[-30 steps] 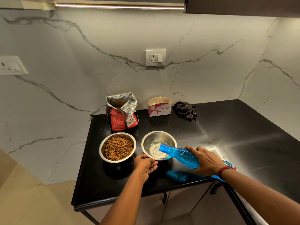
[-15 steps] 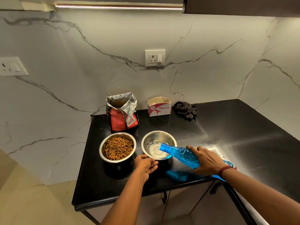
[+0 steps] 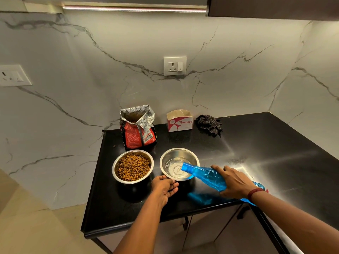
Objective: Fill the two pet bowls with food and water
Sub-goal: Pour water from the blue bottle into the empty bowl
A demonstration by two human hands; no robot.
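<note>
Fingers [image 3: 169, 182] grip water bowl [image 3: 178, 154] near edge.

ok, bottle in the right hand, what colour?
Translucent blue bottle, blue neck included; head view, the only one.

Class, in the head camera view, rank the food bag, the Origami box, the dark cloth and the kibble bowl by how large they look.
1. Kibble bowl and food bag: too alike to separate, and the bowl sits nearer the camera.
2. Origami box and dark cloth: also close in apparent size; both sit farthest back.
</note>
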